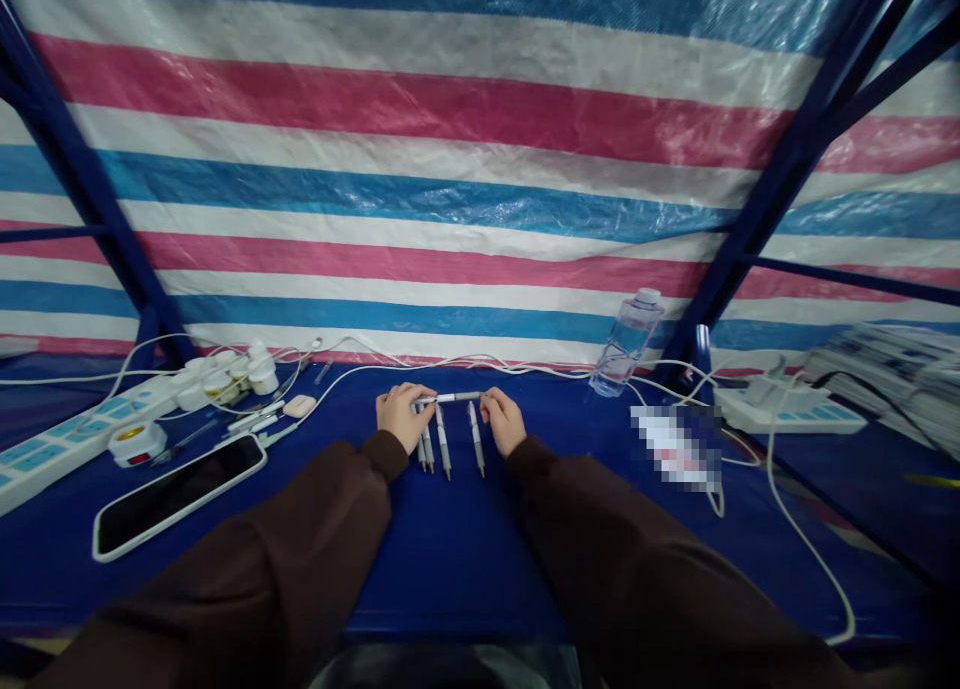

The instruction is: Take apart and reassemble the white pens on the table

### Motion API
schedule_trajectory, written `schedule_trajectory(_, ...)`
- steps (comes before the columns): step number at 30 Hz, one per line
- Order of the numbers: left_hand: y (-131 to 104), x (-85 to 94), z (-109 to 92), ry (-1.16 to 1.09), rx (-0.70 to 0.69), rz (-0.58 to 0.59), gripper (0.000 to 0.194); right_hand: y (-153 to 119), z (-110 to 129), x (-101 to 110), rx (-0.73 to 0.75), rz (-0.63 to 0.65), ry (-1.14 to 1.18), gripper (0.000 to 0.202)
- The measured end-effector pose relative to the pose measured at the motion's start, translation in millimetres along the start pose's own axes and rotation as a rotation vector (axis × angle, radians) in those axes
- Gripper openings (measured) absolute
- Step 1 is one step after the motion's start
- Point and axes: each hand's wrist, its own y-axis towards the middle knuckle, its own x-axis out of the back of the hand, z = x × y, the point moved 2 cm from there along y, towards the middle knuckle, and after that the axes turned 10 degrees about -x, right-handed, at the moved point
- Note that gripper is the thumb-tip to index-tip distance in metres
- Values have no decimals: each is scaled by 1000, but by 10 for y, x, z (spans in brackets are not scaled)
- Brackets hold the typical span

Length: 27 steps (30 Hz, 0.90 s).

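Note:
A grey-and-white pen (456, 398) lies crosswise between my two hands, just above the blue tabletop (450, 569). My left hand (403, 415) is closed on its left end, and the fingers of my right hand (503, 419) pinch the other end. Below it several similar pens rest lengthwise on the table, tips toward me. One pen (443, 442) lies near the middle, and another pen (477, 439) sits apart, closer to my right hand. The leftmost pens are partly hidden by my left hand.
On the left are a smartphone (180, 494), a white power strip (82, 434), chargers and cables. A clear bottle (627, 344) stands tilted-looking at the back right. Farther right are a blurred-out item (677, 447), another power strip (787, 407) and stacked papers (892, 369).

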Motion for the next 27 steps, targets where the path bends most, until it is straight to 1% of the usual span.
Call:
schedule_trajectory(5,4,-3,-5,-8,-6,2,11,-5,15,6,-1,-1,17,28)
schedule_trajectory(10,9,3,-16,-10,1,4,12,13,16,-14,-9,38,71,28)
schedule_trajectory(13,10,6,-11,-18,4,5,12,19,22,-22,-10,60,89,35)
schedule_trajectory(16,8,11,-10,-19,-3,-5,13,14,17,-30,-43,79,74,45)
schedule_trajectory(19,6,13,-14,-20,0,-7,13,8,5,-36,-67,69,44,49)
schedule_trajectory(21,7,13,-17,-22,2,-3,12,7,2,-34,-52,41,33,47)
schedule_trajectory(23,8,13,-20,-22,3,-3,12,8,5,-30,-24,23,41,40)
schedule_trajectory(27,10,18,-24,-18,14,-1,12,2,27,-22,10,44,58,28)
